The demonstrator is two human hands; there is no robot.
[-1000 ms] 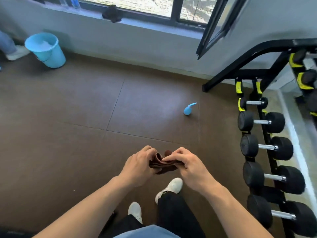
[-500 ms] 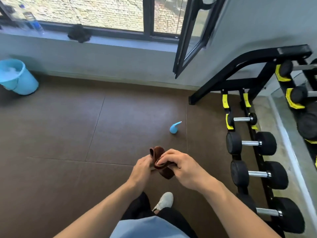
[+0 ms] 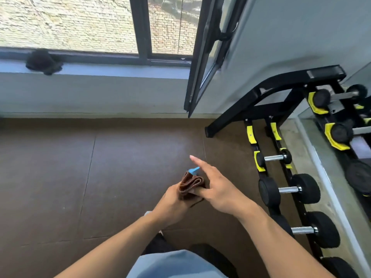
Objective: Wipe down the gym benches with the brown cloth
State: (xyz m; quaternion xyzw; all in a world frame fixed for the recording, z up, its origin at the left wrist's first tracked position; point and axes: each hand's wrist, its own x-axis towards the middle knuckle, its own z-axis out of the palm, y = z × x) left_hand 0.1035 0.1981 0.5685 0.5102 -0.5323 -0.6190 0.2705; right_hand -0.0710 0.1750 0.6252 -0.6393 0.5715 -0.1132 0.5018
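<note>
The brown cloth [image 3: 190,185] is folded into a small thick wad and stands up out of my left hand [image 3: 174,201], which grips its lower part in front of my body. My right hand [image 3: 215,186] is just to the right of the cloth with the fingers spread and the forefinger stretched forward; its lower fingers seem to touch the cloth's side. No gym bench shows in this view.
A black dumbbell rack [image 3: 289,189] with yellow cradles runs along the right side. A small blue object [image 3: 193,170] lies on the brown floor behind the cloth. An open window sash [image 3: 206,57] juts into the room. A dark bundle [image 3: 43,61] sits on the sill.
My right hand has let go of the cloth and opened, and the left hand alone now holds it. The view has swung right and up; the blue bucket has left the frame.
</note>
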